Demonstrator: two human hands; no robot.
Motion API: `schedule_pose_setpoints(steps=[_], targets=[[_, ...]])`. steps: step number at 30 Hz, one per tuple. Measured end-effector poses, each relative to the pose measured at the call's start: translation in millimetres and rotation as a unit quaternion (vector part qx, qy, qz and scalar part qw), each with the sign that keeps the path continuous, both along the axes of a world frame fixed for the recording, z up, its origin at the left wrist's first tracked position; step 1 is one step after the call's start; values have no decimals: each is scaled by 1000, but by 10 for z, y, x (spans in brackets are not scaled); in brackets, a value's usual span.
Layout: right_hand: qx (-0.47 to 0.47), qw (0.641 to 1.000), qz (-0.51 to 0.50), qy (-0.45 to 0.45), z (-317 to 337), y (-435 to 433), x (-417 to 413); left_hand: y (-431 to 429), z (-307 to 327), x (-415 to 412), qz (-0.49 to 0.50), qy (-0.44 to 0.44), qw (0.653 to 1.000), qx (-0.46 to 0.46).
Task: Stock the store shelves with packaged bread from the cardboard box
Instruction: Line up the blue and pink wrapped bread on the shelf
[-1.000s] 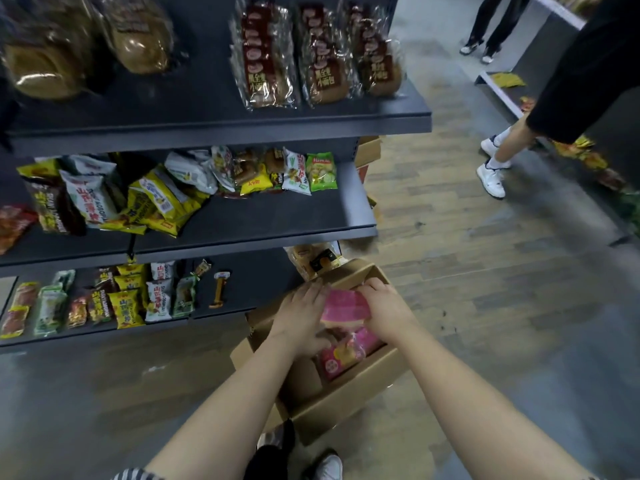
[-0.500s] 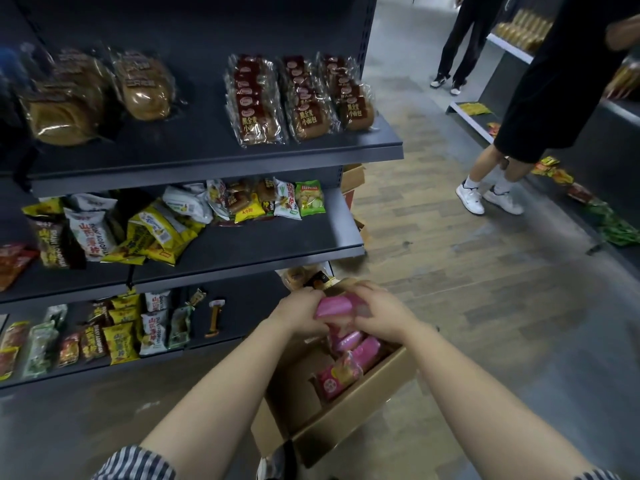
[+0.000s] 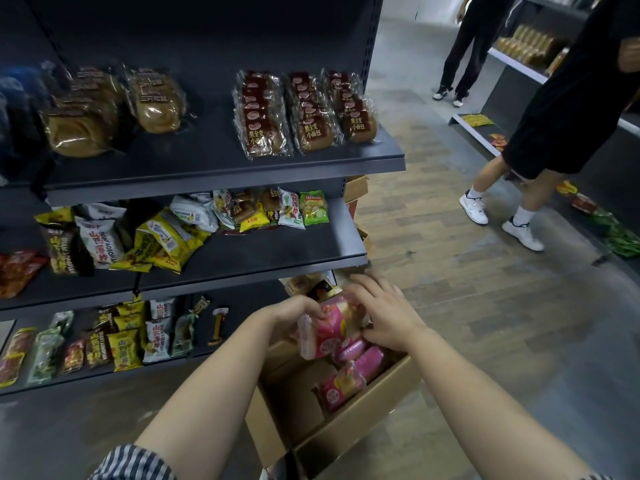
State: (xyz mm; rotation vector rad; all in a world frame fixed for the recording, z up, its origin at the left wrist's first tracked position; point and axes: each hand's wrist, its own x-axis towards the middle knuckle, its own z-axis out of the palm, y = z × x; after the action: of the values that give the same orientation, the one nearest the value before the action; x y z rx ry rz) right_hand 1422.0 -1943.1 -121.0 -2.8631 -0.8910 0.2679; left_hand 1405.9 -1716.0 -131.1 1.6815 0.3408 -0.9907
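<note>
While our arms stretch over the cardboard box (image 3: 349,441), left hand (image 3: 296,315) grips pink bread packet (image 3: 329,332) — right hand (image 3: 389,315) splayed against it.

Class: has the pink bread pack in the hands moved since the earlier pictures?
Yes. The pink bread pack has risen slightly above the cardboard box, and turned to show its printed face.
</note>
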Motion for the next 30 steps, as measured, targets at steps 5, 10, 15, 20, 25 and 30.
schedule_pose_setpoints(steps=[5, 10, 15, 20, 25, 30], targets=[[-19, 1000, 11, 8, -6, 1, 25, 74, -3, 25, 19, 48, 998, -48], [-19, 999, 15, 33, -19, 24, 50, 42, 61, 32, -24, -20, 1000, 1], [-7, 999, -9, 50, -26, 55, 47, -29, 246, 61, -155, -355, 895, 221], [24, 997, -11, 69, 38, 128, 98, -252, 173, 3, -329, -473, 716, 393], [39, 997, -7, 68, 74, 150, 109, -286, 205, 3, -286, -446, 732, 428], [95, 988, -95, 76, 116, 156, 91, -217, 235, 63, -68, -320, 885, 332]])
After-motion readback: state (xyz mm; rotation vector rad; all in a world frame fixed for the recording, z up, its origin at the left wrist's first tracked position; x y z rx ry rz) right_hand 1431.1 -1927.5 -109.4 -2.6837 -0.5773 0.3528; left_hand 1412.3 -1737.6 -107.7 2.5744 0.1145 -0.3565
